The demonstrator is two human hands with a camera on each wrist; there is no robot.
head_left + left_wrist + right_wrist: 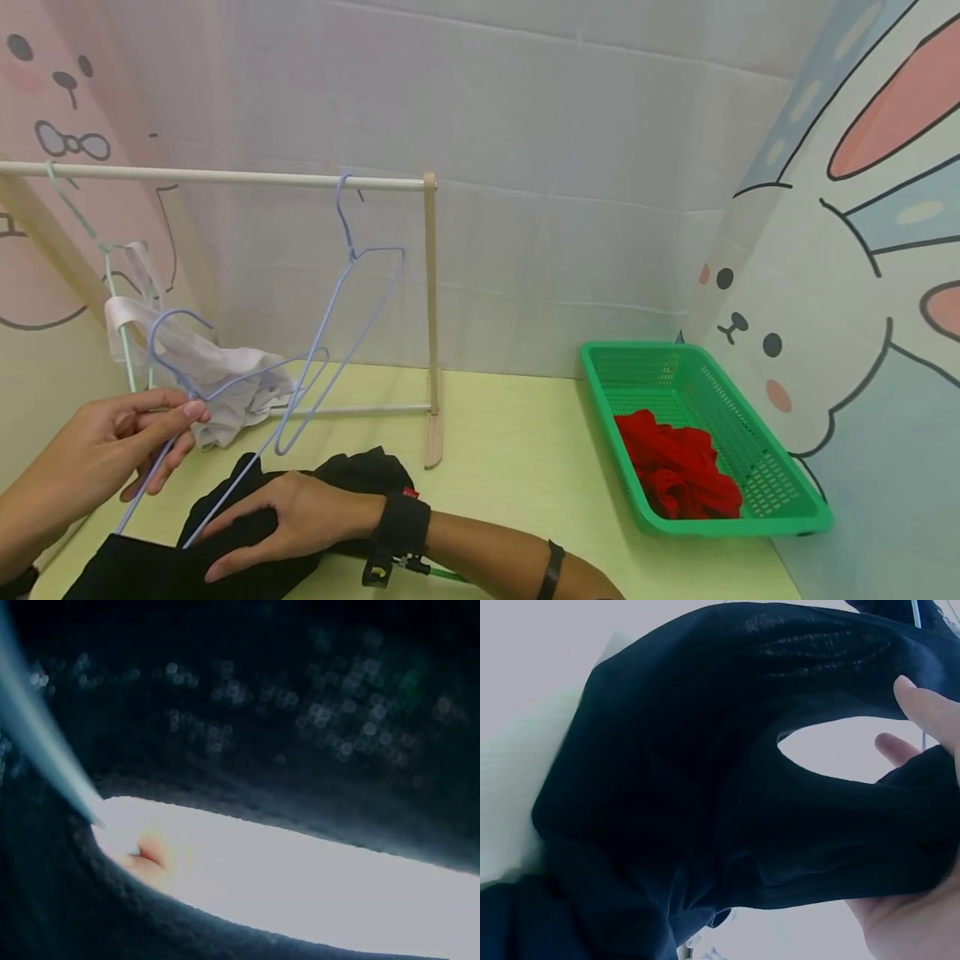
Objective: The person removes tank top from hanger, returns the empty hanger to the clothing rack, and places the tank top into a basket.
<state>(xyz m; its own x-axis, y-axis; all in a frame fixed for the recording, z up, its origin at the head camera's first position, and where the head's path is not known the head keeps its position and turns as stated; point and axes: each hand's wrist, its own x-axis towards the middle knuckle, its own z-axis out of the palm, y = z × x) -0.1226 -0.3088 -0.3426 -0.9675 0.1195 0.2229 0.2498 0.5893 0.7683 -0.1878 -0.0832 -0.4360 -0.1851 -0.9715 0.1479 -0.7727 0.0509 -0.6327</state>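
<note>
My left hand (135, 437) pinches a blue-purple clothes hanger (171, 367) just below its hook, between thumb and fingers. The hanger's lower part runs down into a black garment (142, 567) bunched at the table's near edge. Over this cloth lies my right hand (311, 517), thumb and index finger extended and spread apart; its other fingers are mostly hidden. The right wrist view shows fingers (930, 712) beside a rounded opening in the dark cloth (652, 750). Close up in the left wrist view, a pale hanger wire (45, 727) meets the garment's edge.
A rack with a white rail (247, 177) stands at the left. From it hang another blue-purple hanger (345, 225) and a mint-green hanger (82, 218) with a white garment (217, 375). At the right, a green basket (600, 417) holds red cloth (675, 467).
</note>
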